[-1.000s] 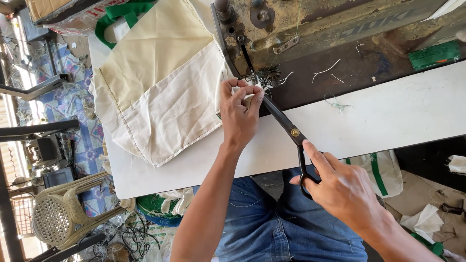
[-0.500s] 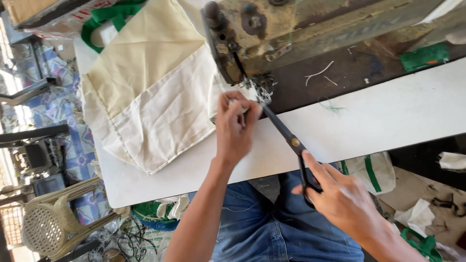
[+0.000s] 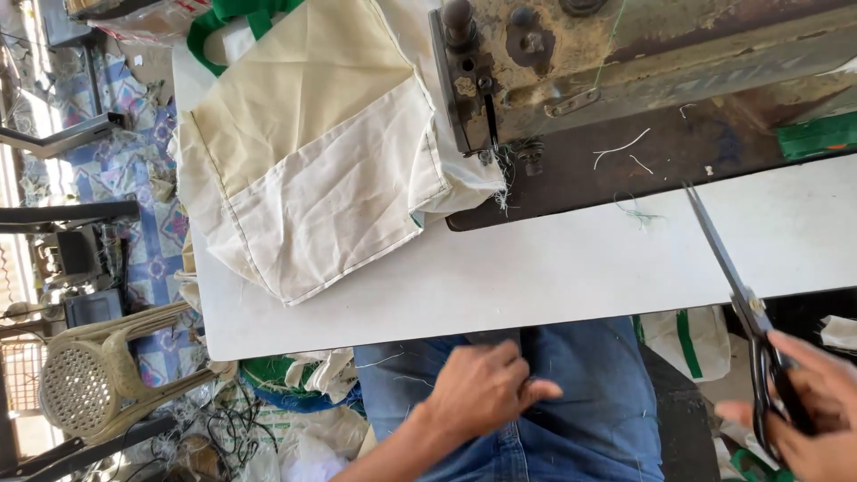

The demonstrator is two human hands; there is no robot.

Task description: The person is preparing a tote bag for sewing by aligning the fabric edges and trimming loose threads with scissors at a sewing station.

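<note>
Right hand point(image 3: 817, 415) at the lower right corner, fingers through the black handles of the scissors point(image 3: 734, 286), grasping them; blades closed together, pointing up and left, tip over the white worktop point(image 3: 553, 268) near the edge of the dark machine bed point(image 3: 661, 170); a tuft of green thread point(image 3: 638, 214) lies just left of the tip.

Left hand point(image 3: 486, 388) below the worktop's near edge, resting on the jeans point(image 3: 589, 402) at the lap; fingers loosely curled, thumb out to the right, holding nothing that shows.

Cream cloth point(image 3: 312, 170) lies on the left part of the worktop, folded in layers, a paler panel over a yellower one; its right edge sits under the head of the sewing machine point(image 3: 625, 62), at the needle; loose threads hang there. Machine body worn, rusty and yellow-brown; short white thread scraps point(image 3: 622, 147) on the bed.

Green fabric strip point(image 3: 223, 18) at the cloth's upper left. Green piece point(image 3: 817, 136) at the right edge of the bed.

Plastic stool point(image 3: 98, 375) on the floor to the lower left, among tangled scraps; patterned floor point(image 3: 143, 170) beyond. White and green sack point(image 3: 683, 344) under the worktop, between the jeans and the scissors.
</note>
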